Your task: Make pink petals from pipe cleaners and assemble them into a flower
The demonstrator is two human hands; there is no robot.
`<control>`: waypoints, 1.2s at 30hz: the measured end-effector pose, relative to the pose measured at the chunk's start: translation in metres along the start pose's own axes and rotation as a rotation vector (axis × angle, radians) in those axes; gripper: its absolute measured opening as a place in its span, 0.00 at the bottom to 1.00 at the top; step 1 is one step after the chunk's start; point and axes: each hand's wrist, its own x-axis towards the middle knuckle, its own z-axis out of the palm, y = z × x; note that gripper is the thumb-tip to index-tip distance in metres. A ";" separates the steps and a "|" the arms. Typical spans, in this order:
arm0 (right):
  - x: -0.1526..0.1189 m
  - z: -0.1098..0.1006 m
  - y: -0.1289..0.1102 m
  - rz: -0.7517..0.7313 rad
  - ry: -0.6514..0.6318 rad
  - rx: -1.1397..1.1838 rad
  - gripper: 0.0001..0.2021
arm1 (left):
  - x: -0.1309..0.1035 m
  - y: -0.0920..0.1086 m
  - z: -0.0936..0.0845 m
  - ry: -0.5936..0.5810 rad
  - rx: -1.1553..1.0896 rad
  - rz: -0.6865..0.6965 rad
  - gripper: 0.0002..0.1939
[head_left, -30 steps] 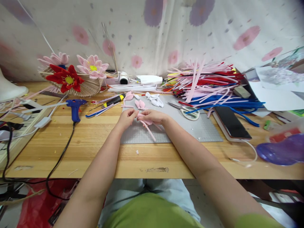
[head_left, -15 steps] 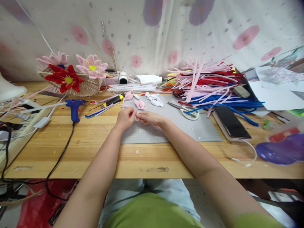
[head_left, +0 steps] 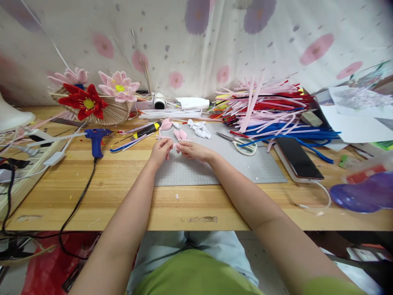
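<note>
Over the grey cutting mat [head_left: 190,174], my left hand [head_left: 161,152] is closed in a pinch at a small piece of pink pipe cleaner [head_left: 175,150]. My right hand [head_left: 194,150] faces it, its fingers pressed together on the same fuzzy piece; most of it is hidden by the fingers. Just beyond the hands lie bent pink petals [head_left: 180,134] and another pink petal shape [head_left: 166,124]. White looped petals [head_left: 200,128] rest to their right. Scissors [head_left: 244,146] with pale handles lie on the mat, right of my right hand.
A blue glue gun [head_left: 95,141] with a black cord stands left. Near it lies a yellow-black tool [head_left: 147,130]. Finished flowers [head_left: 119,87] sit back left. Piled pipe cleaners [head_left: 267,102] fill the back right. A phone [head_left: 299,157] on a white box and a purple object [head_left: 362,192] are right.
My hands have drawn slightly apart, and the left fingers have turned a little. The objects on the table lie as before.
</note>
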 end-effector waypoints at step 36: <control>0.012 0.013 0.004 0.089 0.171 0.226 0.10 | -0.003 0.002 0.021 0.233 -0.183 -0.107 0.16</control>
